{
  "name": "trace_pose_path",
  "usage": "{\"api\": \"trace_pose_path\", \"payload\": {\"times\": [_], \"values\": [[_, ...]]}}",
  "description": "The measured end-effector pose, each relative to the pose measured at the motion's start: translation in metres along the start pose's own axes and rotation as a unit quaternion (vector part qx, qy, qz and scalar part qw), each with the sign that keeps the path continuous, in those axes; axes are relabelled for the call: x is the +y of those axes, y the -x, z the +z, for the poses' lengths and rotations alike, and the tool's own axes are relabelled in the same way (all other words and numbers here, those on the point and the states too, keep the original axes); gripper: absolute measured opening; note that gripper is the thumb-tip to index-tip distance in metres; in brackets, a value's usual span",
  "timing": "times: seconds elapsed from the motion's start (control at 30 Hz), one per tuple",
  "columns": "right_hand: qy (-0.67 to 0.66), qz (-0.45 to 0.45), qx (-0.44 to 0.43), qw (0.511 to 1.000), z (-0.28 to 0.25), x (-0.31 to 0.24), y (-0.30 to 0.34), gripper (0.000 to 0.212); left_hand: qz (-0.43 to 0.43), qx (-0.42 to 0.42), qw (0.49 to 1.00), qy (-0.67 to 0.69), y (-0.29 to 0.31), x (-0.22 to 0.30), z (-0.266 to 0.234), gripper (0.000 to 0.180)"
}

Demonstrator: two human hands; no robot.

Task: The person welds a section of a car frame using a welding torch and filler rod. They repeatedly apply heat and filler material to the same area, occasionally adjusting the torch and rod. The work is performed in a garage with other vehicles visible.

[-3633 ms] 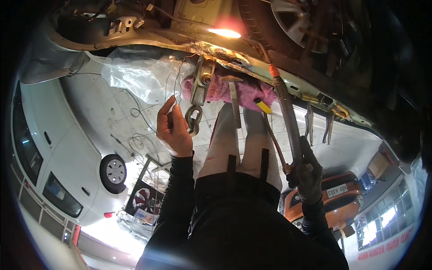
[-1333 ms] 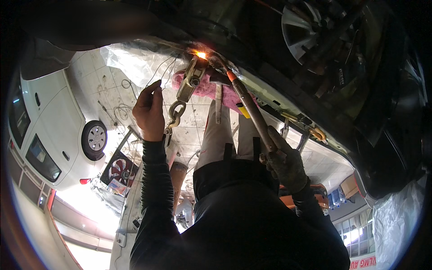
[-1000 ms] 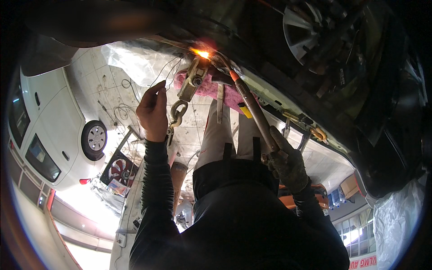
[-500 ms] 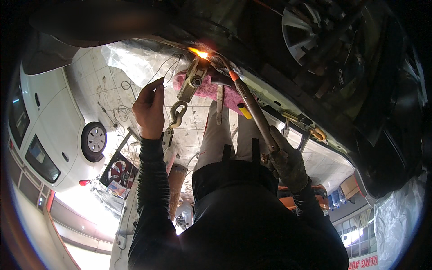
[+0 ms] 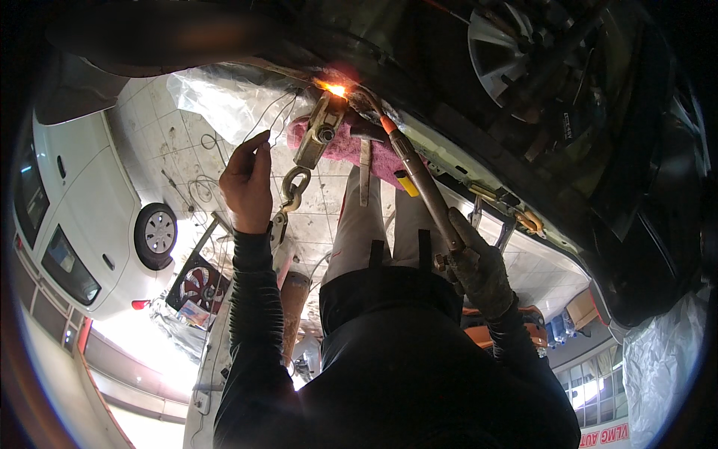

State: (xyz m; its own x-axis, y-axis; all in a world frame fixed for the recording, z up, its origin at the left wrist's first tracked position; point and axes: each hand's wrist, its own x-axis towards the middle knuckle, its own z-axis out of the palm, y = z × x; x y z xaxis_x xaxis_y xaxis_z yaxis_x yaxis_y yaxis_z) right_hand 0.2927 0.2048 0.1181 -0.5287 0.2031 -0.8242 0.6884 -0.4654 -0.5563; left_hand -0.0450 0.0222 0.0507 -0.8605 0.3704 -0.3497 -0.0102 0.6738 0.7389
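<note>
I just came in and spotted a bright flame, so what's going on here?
A person's gloved right hand grips a torch, its tip beside a bright flame at the edge of a car body, by the top of a metal clamp. The left hand pinches a thin wire. A chain runs from the clamp, and a hammer lies against pink cloth.

Two hands (image 5: 248,183) are seen, with one torch (image 5: 416,173), one clamp (image 5: 318,138), one hammer (image 5: 365,170) and one pink cloth (image 5: 386,162).
</note>
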Motion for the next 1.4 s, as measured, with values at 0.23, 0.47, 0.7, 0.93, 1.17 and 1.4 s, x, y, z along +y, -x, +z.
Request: {"api": "trace_pose_path", "payload": {"times": [0.23,0.47,0.7,0.93,1.17,1.4], "values": [[0.014,0.001,0.002,1.0,0.0009,0.0001,0.0012,0.066,-0.036,-0.011,0.999,0.024,0.0014,0.0004,0.0006,0.022],[0.032,0.003,0.006,0.999,0.0013,-0.001,0.0015,0.066,-0.046,-0.027,0.998,0.032,-0.0043,-0.0041,0.0004,0.023],[0.027,-0.018,0.007,0.999,0.0016,0.0032,0.0001,0.067,0.0,-0.019,0.999,0.037,-0.0069,-0.0067,0.0023,0.023],[0.022,0.007,0.001,1.0,0.0009,0.0011,0.002,0.067,-0.058,-0.033,0.997,0.033,-0.0052,-0.0036,-0.0026,0.023],[0.023,-0.027,0.013,0.999,0.0043,0.0025,0.0003,0.069,-0.048,-0.032,0.998,0.021,-0.0052,0.0,-0.0023,0.023],[-0.006,-0.018,0.008,1.0,0.0053,0.0011,0.0006,0.064,-0.007,-0.026,0.999,-0.018,-0.0059,0.003,-0.002,0.023]]}}
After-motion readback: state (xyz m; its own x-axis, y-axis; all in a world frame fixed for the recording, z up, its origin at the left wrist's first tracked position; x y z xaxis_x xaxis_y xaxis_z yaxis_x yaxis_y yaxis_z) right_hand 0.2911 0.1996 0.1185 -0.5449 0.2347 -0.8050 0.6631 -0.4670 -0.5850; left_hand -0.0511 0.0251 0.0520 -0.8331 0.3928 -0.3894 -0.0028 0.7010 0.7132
